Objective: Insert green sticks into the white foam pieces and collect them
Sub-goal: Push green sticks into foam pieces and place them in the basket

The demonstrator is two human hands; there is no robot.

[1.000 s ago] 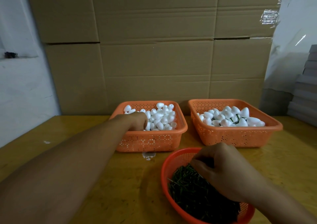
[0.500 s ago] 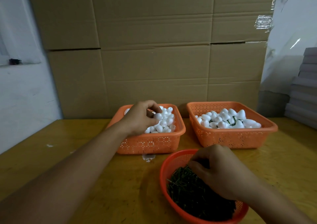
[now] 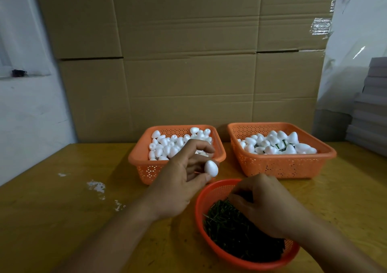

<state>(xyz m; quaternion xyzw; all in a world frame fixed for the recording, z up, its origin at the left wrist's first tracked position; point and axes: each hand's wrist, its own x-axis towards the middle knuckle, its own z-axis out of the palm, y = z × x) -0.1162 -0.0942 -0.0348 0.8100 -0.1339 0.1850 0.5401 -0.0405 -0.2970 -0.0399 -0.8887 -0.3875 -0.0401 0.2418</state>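
The white egg-shaped foam piece (image 3: 211, 168) sits pinched at the tips of the left hand (image 3: 178, 187), the thumb under its lower end and the fingers (image 3: 204, 147) curled over and behind it, so most of its surface shows toward the camera. It is held clear of the table, just above the far rim of the round red plastic basket (image 3: 211, 191) and in front of the near wall of the left orange perforated rectangular basket (image 3: 146, 168). The left forearm reaches in from the lower left, wrist bent slightly inward, palm turned to the right.

The right hand (image 3: 266, 205) is lowered into the round red basket, back of the hand up, fingers bent down and gathered into the heap of thin dark green sticks (image 3: 230, 226); whether they grip a stick cannot be told, as the tips are hidden.

Beyond the round red basket, the left orange basket holds loose white foam pieces (image 3: 167, 145). To its right, a small gap apart, a second orange perforated rectangular basket (image 3: 272, 166) holds foam pieces with green stems showing among them (image 3: 280, 145). Left of the round red basket the yellow wooden table (image 3: 62, 220) is open, with a few white flecks (image 3: 96, 186). A wall of brown cardboard boxes (image 3: 188, 63) closes off the table's far edge directly behind both orange baskets.
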